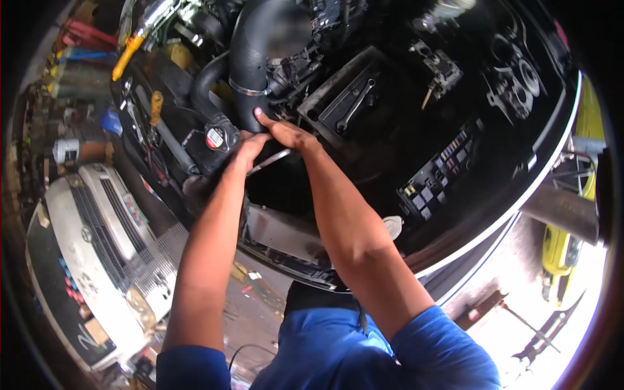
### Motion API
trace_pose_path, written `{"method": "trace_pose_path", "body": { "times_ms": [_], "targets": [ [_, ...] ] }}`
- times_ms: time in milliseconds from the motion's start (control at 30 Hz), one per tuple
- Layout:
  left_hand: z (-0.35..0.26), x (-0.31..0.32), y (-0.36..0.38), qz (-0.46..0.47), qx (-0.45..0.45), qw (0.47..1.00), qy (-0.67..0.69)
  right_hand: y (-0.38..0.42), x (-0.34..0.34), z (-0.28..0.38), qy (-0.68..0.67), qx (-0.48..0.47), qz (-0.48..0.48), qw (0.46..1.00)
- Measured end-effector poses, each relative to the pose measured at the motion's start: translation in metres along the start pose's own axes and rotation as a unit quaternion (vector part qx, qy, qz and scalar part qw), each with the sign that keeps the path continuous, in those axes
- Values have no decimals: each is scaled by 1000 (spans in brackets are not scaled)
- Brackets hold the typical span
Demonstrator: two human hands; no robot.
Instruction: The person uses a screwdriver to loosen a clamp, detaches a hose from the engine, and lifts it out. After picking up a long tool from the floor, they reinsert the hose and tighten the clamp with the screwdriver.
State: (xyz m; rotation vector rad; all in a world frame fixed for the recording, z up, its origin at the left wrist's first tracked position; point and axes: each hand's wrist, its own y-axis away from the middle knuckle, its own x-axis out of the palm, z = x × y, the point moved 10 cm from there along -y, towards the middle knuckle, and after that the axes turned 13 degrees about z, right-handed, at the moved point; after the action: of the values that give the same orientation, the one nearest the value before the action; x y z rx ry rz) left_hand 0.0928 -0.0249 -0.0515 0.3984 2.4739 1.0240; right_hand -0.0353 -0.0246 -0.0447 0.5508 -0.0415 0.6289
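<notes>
A thick black rubber hose [249, 62] curves down through the engine bay, with a metal hose clamp [249, 90] around it. My left hand [252, 148] is closed at the hose's lower end, its fingers mostly hidden. From the other side my right hand [286, 132] grips the same end, thumb pressed on the rubber and fingers out of sight behind. A radiator cap [216, 137] with a red and white label sits left of my hands. To their right, a combination wrench [356, 104] lies on a black tray [325, 118].
An exposed fuse box [442, 170] is at the right, near metal parts [520, 88] resting in the bay. Yellow-handled tools [130, 57] lie along the left side. A detached white front bumper [97, 240] with a grille stands on the floor at left.
</notes>
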Motion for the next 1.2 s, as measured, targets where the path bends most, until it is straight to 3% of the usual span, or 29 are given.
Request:
{"method": "trace_pose_path", "body": {
  "times_ms": [100,233,300,367,500,567,600,633,733,767,833,1000,1100,1200],
  "targets": [
    [-16,-6,9,-29,21,994,-107,-14,2,-2,-19,-17,-9,1000],
    [-30,-1,13,-32,59,990,-123,-7,-3,-3,-2,0,-41,999],
    [-4,-9,-13,-21,7,987,-160,-14,-1,-6,2,-11,-36,999],
    [3,-8,-18,-12,22,990,-139,-20,1,-6,-3,-35,-20,999],
    [3,-12,-9,-52,-34,986,-157,-26,2,-14,-17,-10,-8,1000],
    [3,-11,-9,-48,-27,987,-149,-26,-1,-14,-28,-5,-18,999],
    [-2,-12,-8,-83,18,990,-113,-25,-3,-11,-19,0,-28,999],
    [3,-8,-12,-32,4,994,-105,-24,-4,-9,-11,5,-36,999],
    [0,-7,-5,-36,12,995,-87,-18,-11,7,41,-16,-75,996],
    [-11,-5,7,-39,53,995,-77,-20,-15,9,69,-18,-87,994],
    [-7,-3,23,-39,-13,995,-88,-21,-16,11,67,-10,-86,994],
    [6,-3,8,-67,39,987,-142,-30,-24,1,99,-37,-152,983],
    [14,-1,4,-68,30,989,-127,-40,-23,-18,80,43,-93,992],
    [13,-2,9,-98,51,986,-122,-21,-21,-1,55,7,-120,991]
  ]
}}
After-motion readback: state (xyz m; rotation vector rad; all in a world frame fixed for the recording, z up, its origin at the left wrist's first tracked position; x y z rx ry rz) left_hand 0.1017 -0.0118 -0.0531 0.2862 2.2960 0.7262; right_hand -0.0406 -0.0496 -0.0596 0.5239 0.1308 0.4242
